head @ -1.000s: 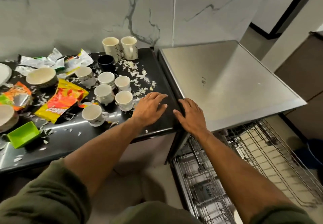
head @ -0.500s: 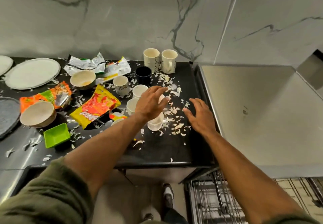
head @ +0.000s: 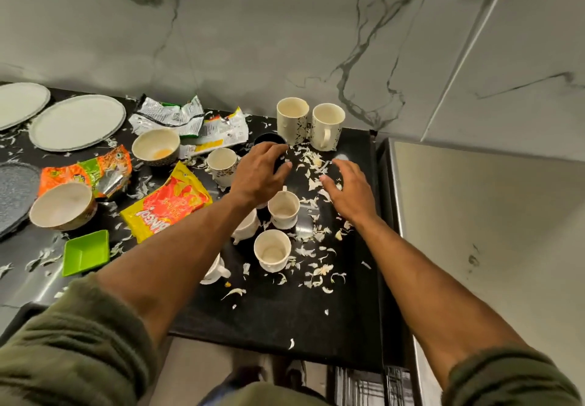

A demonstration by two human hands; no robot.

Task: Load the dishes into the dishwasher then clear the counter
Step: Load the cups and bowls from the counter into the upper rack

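Both forearms stretch forward over the dark counter, olive sleeves pushed up to the elbows. The left hand lies palm down at the back of the cluster of cups, its grip curled round the black cup: the fingers arch over the cup's far side and the thumb lies along its right side, so only the back of the rim shows. That cup stands on the counter just in front of two tall white mugs by the marble wall. The right hand hovers palm down to the right, fingers spread and slightly bent, its grip apart and holding nothing, over scattered pale peel scraps. Small white cups stand between the two forearms, apart from both hands.
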